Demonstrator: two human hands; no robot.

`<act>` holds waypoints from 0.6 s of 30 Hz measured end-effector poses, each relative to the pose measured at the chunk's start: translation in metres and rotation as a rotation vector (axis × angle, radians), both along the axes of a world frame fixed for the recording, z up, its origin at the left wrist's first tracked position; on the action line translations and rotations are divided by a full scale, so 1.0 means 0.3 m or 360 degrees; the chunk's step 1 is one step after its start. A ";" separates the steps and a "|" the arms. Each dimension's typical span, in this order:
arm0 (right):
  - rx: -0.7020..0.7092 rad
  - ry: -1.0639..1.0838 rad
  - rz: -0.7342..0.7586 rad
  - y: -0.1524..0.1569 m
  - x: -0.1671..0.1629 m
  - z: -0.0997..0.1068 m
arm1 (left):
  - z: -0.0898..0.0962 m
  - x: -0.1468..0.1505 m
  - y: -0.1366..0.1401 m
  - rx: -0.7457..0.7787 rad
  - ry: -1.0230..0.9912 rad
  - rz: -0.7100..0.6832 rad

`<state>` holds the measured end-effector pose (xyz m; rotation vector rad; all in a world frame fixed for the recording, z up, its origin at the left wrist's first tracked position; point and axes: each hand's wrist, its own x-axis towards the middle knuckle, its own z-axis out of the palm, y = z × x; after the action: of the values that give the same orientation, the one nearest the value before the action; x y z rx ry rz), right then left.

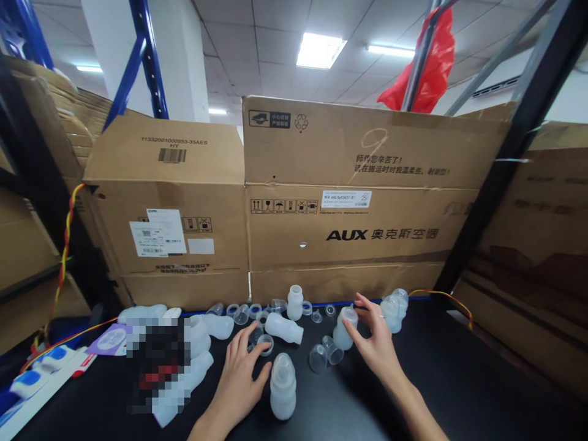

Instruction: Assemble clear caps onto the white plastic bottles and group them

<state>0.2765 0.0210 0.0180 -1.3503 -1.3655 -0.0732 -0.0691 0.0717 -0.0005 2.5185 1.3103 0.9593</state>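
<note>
My left hand (245,373) is open, its fingers spread beside a clear collar ring (265,345) that its fingertips seem to touch. In front of it, a capped baby bottle (283,387) stands upright on the black table. My right hand (377,340) has its thumb and fingers about another frosted baby bottle (345,332), upright with a teat on top. Two clear caps (318,359) lie just left of that bottle. Behind my left hand are a bottle lying on its side (283,329) and an open upright bottle (295,304).
Several rings and teats (316,315) lie along the back edge. More bottles (394,311) stand together at the right. At left are lying bottles (184,386), a blurred-out patch and a white strip (46,389). Cardboard boxes (340,226) wall off the back; dark posts (478,202) flank the table.
</note>
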 end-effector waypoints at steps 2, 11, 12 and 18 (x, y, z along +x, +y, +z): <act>0.0030 -0.0110 -0.0038 -0.011 -0.012 0.018 | -0.008 -0.003 0.006 0.0003 -0.0016 -0.0007; -0.0212 -0.0652 -0.0038 -0.111 -0.180 0.059 | -0.015 -0.004 0.012 -0.0017 -0.0032 -0.0039; -0.0292 -0.0710 -0.0035 -0.114 -0.202 0.053 | -0.015 -0.004 0.012 -0.0007 -0.0031 -0.0041; -0.0251 -0.0660 0.0041 -0.115 -0.231 0.084 | -0.031 -0.001 0.011 -0.0024 -0.0038 -0.0037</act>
<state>0.2073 -0.0135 0.0431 -1.5032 -1.7647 -0.2439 -0.0693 0.0749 -0.0098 2.4978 1.2739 0.9676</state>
